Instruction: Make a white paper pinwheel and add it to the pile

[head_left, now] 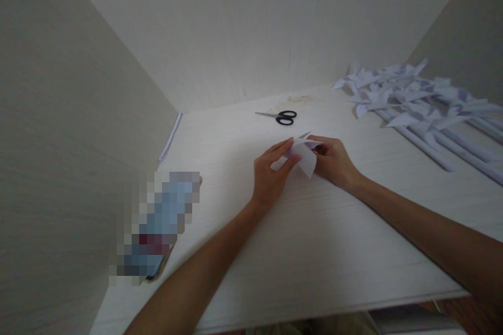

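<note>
White counter (314, 241) walled on three sides, folded paper piece (302, 157) at frame centre pinched between left hand (271, 175) and right hand (334, 162), both closed on it, points fanning toward upper frame, scissors (281, 116) just beyond, paper pinwheels (424, 104) at upper right.

One scissors (280, 116), one folded paper (302, 156), perhaps ten pinwheels (416, 99).
</note>
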`<state>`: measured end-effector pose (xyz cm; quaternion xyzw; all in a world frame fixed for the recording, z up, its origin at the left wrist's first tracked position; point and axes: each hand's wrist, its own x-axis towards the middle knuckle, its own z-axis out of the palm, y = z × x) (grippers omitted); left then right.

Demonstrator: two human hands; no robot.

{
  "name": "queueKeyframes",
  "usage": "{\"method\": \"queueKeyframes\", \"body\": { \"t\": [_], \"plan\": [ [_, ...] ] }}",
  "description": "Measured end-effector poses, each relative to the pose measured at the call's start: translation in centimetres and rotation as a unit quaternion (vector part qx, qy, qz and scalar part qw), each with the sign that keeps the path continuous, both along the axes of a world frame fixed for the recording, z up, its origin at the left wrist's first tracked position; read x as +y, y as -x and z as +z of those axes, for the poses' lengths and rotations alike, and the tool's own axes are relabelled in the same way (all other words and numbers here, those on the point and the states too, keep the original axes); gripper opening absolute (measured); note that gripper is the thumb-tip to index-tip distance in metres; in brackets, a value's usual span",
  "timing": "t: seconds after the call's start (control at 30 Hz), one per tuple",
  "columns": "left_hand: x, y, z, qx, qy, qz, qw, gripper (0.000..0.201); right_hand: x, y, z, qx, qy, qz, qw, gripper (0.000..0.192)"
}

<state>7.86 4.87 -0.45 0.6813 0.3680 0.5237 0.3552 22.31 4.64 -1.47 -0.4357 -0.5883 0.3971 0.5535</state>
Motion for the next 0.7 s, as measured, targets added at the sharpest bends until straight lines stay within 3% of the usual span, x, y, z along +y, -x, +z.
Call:
{"method": "queueKeyframes", "body": {
  "t": [0.7],
  "plan": [
    [0.10,0.02,-0.12,0.025,0.000,-0.004,1.000,0.026,0.07,-0.11,-0.14,-0.035,0.013,-0.003,0.999,0.015]
  ]
}}
